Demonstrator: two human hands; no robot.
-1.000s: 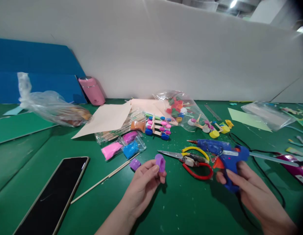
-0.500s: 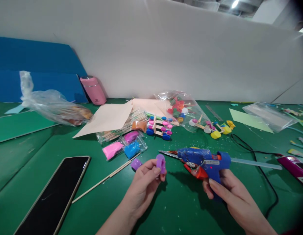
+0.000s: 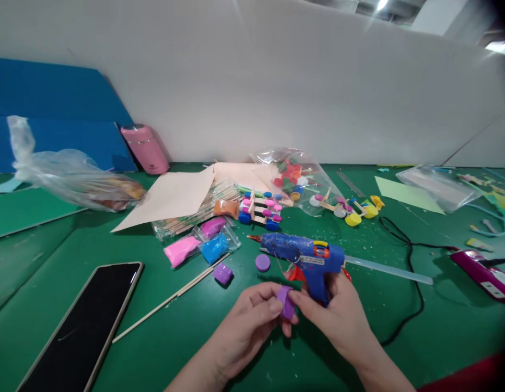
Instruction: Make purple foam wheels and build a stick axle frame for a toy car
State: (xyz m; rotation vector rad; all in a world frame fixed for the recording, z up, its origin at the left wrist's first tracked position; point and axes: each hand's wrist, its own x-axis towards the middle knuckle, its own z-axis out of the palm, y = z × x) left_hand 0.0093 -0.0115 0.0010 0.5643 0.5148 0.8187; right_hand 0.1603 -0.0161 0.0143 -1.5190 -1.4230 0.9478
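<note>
My left hand (image 3: 248, 318) pinches a small purple cap (image 3: 285, 302) between thumb and fingers, low in the middle of the view. My right hand (image 3: 338, 318) is wrapped round the handle of a blue glue gun (image 3: 305, 255), and its forefinger touches the same cap. The gun's nozzle points left, above the green table (image 3: 358, 348). Two more purple caps (image 3: 263, 262) (image 3: 223, 273) lie on the table just left of the nozzle. Red scissor handles (image 3: 294, 273) peek out from under the gun.
A dark phone (image 3: 77, 326) lies at front left beside long wooden skewers (image 3: 171, 298). Clay packets (image 3: 195, 247), paper sheets (image 3: 174, 193), a bag of coloured caps (image 3: 295, 177) and a pink bottle (image 3: 144, 148) sit behind. A black cord (image 3: 411, 261) runs right towards a purple device (image 3: 481, 269).
My right hand lifted the glue gun and carried it left until it met my left hand at the purple cap. One more purple cap now lies by the nozzle.
</note>
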